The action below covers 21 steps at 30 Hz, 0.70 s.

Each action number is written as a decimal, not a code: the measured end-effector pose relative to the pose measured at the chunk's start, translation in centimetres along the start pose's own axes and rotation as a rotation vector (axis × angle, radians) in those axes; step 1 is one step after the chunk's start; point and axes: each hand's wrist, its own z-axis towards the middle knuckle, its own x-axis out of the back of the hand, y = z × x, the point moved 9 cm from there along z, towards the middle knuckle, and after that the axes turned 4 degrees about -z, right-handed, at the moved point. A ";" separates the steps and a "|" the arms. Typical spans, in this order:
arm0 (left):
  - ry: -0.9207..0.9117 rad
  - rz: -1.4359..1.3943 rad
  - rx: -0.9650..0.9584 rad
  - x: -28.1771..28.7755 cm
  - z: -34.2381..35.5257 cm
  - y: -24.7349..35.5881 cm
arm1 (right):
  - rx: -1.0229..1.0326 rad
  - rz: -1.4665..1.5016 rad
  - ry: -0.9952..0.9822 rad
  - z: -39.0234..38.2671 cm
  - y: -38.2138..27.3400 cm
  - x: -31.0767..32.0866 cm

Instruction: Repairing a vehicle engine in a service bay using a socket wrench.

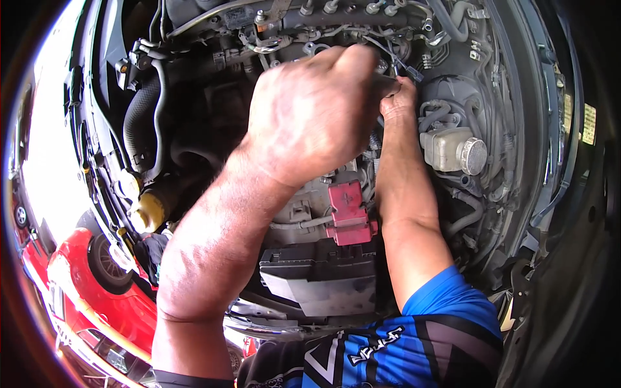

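My left hand [309, 113], large and a little blurred in the middle of the view, is closed in a fist on a dark tool [386, 85], mostly hidden by my fingers. Just beyond it, my right hand [400, 98] is closed at the tool's far end, among wires and thin lines; what exactly its fingers grip is hidden. Both hands are over a car engine bay, below a row of metal fittings [330, 8] and left of a translucent reservoir with a round cap [446, 149].
A red terminal cover [349, 213] and black box [317, 278] lie below my hands. A yellow cap [147, 212] and thick black hose [139, 123] are on the left. The bay's edge [527, 129] runs down the right. A red car [84, 278] stands outside, lower left.
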 end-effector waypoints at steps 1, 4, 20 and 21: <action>-0.018 0.032 -0.032 0.6 0.3 0.2 | -0.002 -0.070 -0.019 -0.2 0.2 -0.7; -0.055 0.043 0.067 1.9 -1.8 -3.1 | 0.079 -0.051 0.104 -0.5 -0.2 -0.7; 0.334 -0.362 0.573 14.4 -18.6 -12.3 | 0.033 -0.122 0.024 -2.3 -0.8 -1.4; 0.328 -0.334 0.635 14.1 -19.9 -12.8 | 0.079 -0.251 0.120 -2.2 -0.8 -0.7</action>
